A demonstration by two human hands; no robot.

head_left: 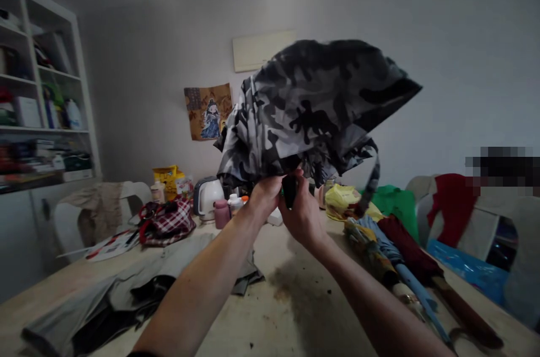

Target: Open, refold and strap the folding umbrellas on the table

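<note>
A camouflage umbrella [307, 109] in grey, black and white is held up in front of me over the table, its canopy loose and partly spread. My right hand [301, 213] is wrapped round its black handle [289, 191]. Just to the left, my left hand [268, 194] is closed close under the canopy, at the top of the handle. The fabric hides part of its fingers, and what exactly they grip is hard to see. A strap [373, 177] dangles from the canopy's right side.
Several folded umbrellas [400, 256] lie along the table's right side. Grey cloth [113, 295] covers the left part. Behind stand a white kettle [208, 198], a pink jar [221, 213], a checked bag [169, 222] and a yellow plastic bag [342, 201]. A person sits at far right.
</note>
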